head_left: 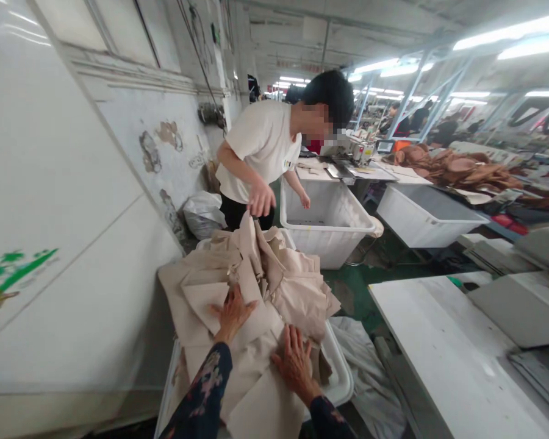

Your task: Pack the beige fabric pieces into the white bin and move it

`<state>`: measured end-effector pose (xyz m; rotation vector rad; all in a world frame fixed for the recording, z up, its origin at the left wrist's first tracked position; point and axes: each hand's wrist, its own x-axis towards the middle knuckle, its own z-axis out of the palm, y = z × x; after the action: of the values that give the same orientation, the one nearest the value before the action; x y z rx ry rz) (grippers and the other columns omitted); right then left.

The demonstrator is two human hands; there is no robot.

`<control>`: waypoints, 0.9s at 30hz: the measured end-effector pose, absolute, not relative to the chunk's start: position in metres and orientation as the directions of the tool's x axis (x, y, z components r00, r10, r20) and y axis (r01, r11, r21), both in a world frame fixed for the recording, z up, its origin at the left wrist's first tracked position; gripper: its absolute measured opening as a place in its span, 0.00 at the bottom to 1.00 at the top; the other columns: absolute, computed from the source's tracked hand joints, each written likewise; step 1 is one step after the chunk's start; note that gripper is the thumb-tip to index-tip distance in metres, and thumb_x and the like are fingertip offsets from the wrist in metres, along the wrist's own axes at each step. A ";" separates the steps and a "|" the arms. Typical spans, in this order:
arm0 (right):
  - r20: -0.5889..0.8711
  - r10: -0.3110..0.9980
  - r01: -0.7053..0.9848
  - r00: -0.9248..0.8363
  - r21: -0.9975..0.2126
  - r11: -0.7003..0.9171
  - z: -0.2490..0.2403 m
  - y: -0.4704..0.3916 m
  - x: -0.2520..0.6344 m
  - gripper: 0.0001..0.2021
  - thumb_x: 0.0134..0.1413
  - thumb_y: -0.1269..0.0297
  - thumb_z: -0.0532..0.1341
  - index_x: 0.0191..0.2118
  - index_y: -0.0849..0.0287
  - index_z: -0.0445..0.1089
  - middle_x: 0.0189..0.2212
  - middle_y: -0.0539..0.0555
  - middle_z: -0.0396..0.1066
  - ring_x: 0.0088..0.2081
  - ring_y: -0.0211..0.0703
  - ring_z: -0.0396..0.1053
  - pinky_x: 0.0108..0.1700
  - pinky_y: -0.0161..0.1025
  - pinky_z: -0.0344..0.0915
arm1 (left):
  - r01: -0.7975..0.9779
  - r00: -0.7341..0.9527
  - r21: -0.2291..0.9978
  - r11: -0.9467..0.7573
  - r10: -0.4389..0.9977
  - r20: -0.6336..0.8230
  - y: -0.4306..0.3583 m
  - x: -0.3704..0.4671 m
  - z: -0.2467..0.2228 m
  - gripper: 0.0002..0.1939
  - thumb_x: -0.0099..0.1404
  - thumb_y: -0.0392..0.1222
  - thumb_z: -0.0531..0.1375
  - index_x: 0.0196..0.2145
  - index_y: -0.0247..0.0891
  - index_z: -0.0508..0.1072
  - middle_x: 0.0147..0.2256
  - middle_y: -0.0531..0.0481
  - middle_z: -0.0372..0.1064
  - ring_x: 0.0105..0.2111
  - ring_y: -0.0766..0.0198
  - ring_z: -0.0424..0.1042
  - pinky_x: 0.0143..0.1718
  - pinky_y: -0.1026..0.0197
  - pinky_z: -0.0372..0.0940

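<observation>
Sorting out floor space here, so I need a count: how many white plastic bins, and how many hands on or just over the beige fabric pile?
White plastic bins: 3 (one under the beige fabric pile with its rim at, an almost empty one, one further right)
Hands at the pile: 3 (left hand, right hand, co-worker's hand just above it)
Total: 6

Both hands flat on heap of beige cut fabric pieces (256, 286) in white plastic bin (341, 372): left hand (231, 314), right hand (295, 363) at 4 o'clock of it. Co-worker's hand (260, 200) at heap's 12 o'clock.
</observation>
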<state>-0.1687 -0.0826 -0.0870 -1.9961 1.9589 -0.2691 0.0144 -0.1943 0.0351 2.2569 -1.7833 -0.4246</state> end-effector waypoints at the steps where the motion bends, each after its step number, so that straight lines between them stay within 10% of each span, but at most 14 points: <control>1: -0.091 -0.995 -0.933 0.038 -0.361 -0.003 -0.091 -0.082 -0.168 0.35 0.59 0.50 0.47 0.67 0.57 0.38 0.67 0.57 0.40 0.66 0.56 0.38 0.61 0.65 0.38 | -0.904 0.242 0.351 -0.247 -0.969 -0.056 -0.196 0.013 0.039 0.40 0.61 0.62 0.49 0.63 0.36 0.47 0.52 0.34 0.65 0.50 0.44 0.65 0.56 0.32 0.46; 7: -0.075 -0.996 -0.930 0.040 -0.367 -0.009 -0.099 -0.079 -0.166 0.35 0.59 0.49 0.47 0.67 0.57 0.36 0.67 0.54 0.36 0.67 0.55 0.35 0.62 0.65 0.38 | -0.950 0.273 0.251 -0.184 -0.880 0.389 -0.234 -0.011 0.086 0.39 0.62 0.64 0.45 0.62 0.34 0.52 0.57 0.29 0.57 0.54 0.39 0.58 0.54 0.29 0.47; 17: -0.031 -1.000 -0.924 -0.007 -0.382 0.018 -0.111 -0.081 -0.163 0.35 0.58 0.50 0.49 0.67 0.53 0.36 0.66 0.54 0.40 0.65 0.58 0.42 0.60 0.66 0.45 | -0.865 0.289 0.436 -0.247 -0.957 0.033 -0.305 -0.078 0.052 0.46 0.55 0.54 0.59 0.64 0.42 0.42 0.63 0.29 0.40 0.59 0.23 0.43 0.47 0.22 0.51; 27: -0.055 -0.998 -0.928 -0.012 -0.372 0.032 -0.121 -0.083 -0.159 0.35 0.57 0.46 0.49 0.66 0.56 0.41 0.66 0.56 0.40 0.66 0.59 0.41 0.60 0.67 0.44 | -0.972 0.008 0.234 0.018 -0.994 0.107 -0.292 -0.038 0.042 0.29 0.61 0.33 0.47 0.62 0.37 0.54 0.45 0.34 0.66 0.47 0.47 0.66 0.48 0.44 0.61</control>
<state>-0.1593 -0.0833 -0.1212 -1.9686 2.0136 -0.3332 -0.0383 -0.2925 0.0420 2.0419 -2.0522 -0.1335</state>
